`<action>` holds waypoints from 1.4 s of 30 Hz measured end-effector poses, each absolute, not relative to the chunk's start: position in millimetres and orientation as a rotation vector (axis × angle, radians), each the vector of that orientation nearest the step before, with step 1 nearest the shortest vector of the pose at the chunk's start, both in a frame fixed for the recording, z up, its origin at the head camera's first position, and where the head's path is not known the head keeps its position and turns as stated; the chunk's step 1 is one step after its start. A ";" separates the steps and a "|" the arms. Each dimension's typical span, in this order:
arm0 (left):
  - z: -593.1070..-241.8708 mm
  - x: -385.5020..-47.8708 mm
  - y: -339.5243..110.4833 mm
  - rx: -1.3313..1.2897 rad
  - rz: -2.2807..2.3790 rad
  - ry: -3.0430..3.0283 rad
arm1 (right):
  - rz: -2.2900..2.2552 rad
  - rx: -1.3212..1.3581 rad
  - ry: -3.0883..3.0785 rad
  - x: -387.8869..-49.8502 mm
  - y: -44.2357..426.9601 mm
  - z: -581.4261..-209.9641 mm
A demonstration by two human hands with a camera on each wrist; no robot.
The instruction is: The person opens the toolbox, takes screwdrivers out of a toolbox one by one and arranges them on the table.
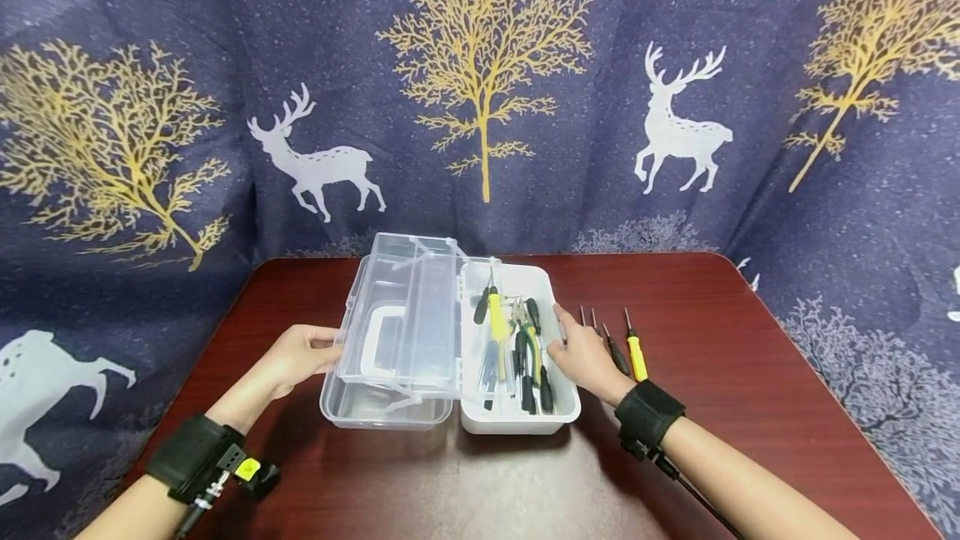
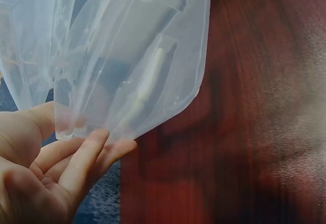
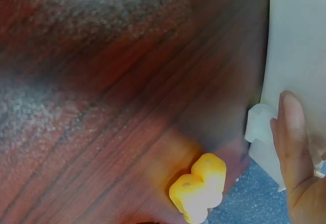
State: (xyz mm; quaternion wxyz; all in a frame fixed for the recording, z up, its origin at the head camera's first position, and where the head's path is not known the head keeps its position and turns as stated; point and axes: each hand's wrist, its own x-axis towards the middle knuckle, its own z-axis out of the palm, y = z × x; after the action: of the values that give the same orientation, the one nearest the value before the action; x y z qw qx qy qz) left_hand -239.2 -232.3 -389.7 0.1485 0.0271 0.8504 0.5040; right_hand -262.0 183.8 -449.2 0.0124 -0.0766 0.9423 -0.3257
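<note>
In the head view, an opened white box [image 1: 517, 423] stands on the dark red table [image 1: 757, 357]. A yellow-handled screwdriver [image 1: 497, 319], pliers [image 1: 534, 348] and some black-handled tools [image 1: 528, 394] lie inside it. To the left of the box lies its clear lid [image 1: 386, 417], with a clear tray [image 1: 435, 315] above it. The left hand [image 1: 296, 361] holds the left edge of this tray. The right hand [image 1: 592, 361] is at the right wall of the box. Beside this hand, on the table, lie another screwdriver with a yellow handle [image 1: 636, 358] and some darker ones, partly hidden.

In the left wrist view, the left hand grips a corner of the clear plastic, the thumb behind it and the fingers in front.

In the right wrist view, one straight finger or thumb lies against the white wall, next to a white latch [image 3: 260, 123]. The other fingers are hidden, so one cannot tell whether this hand grips the box. A yellow lobed object [image 3: 198, 186] shows near the bottom.
</note>
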 end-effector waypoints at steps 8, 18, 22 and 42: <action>-410.3 -240.3 -240.5 0.090 1.498 2.386 | -0.969 -0.243 2.951 -263.2 179.9 -447.6; -426.2 -239.2 -242.7 0.113 1.544 2.335 | -0.970 -0.236 2.957 -263.2 178.5 -448.1; -430.0 -238.2 -243.2 0.108 1.560 2.325 | -0.967 -0.241 2.961 -262.5 178.4 -448.0; -449.0 -229.9 -245.5 0.074 1.598 2.279 | -0.988 -0.263 2.938 -260.3 175.4 -444.1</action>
State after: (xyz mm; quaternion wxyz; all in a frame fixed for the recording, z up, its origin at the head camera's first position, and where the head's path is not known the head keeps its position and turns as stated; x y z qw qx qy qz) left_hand -229.9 -245.5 -449.0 0.1777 0.0260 0.8054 0.5649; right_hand -260.3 175.4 -444.1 0.0154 -0.0844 0.9444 -0.3175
